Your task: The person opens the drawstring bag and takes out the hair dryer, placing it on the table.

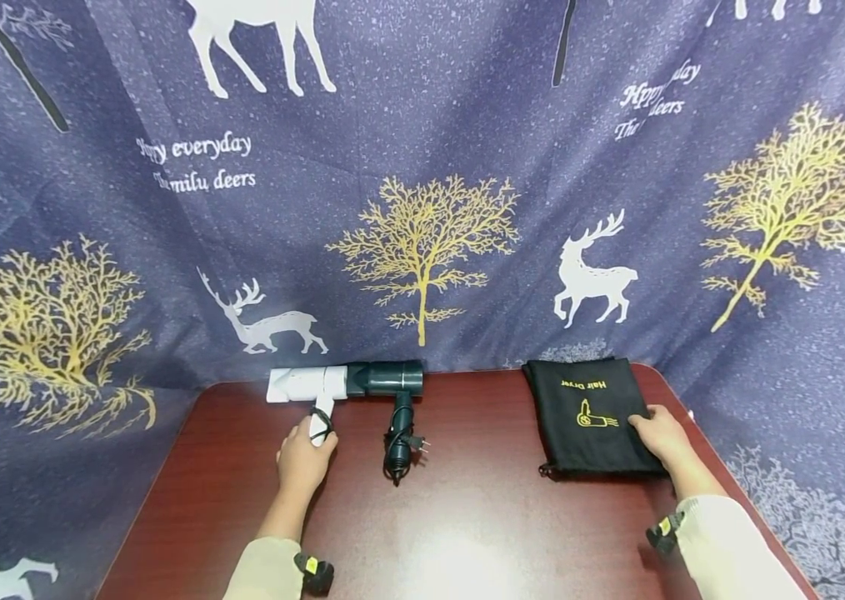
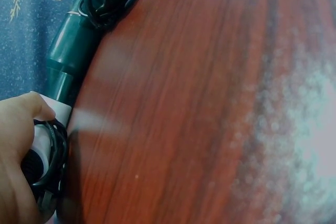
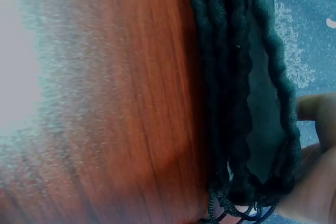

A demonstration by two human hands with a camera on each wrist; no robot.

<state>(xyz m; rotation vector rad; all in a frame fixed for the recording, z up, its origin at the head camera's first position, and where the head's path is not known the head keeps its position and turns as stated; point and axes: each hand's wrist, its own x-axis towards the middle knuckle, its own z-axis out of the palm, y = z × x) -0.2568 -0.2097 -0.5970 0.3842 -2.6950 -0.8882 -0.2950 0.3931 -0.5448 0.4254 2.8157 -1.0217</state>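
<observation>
A white hair dryer (image 1: 307, 384) lies at the back left of the table, and my left hand (image 1: 306, 454) grips its handle, where a black cord is coiled. In the left wrist view the thumb of that hand (image 2: 18, 145) lies over the handle beside the cord. Touching the white dryer's right end is a dark green hair dryer (image 1: 392, 378), its wrapped cord and plug on the handle. At the right, my right hand (image 1: 664, 435) pinches the side edge of a black drawstring bag (image 1: 580, 437) printed "Hair Dryer". Its gathered mouth (image 3: 241, 103) gapes in the right wrist view.
The reddish-brown wooden table (image 1: 467, 500) has bright glare near its front. Behind it and at both sides hangs a blue cloth (image 1: 422, 125) with deer and tree prints. A drawstring cord (image 3: 247, 211) hangs from the bag's corner.
</observation>
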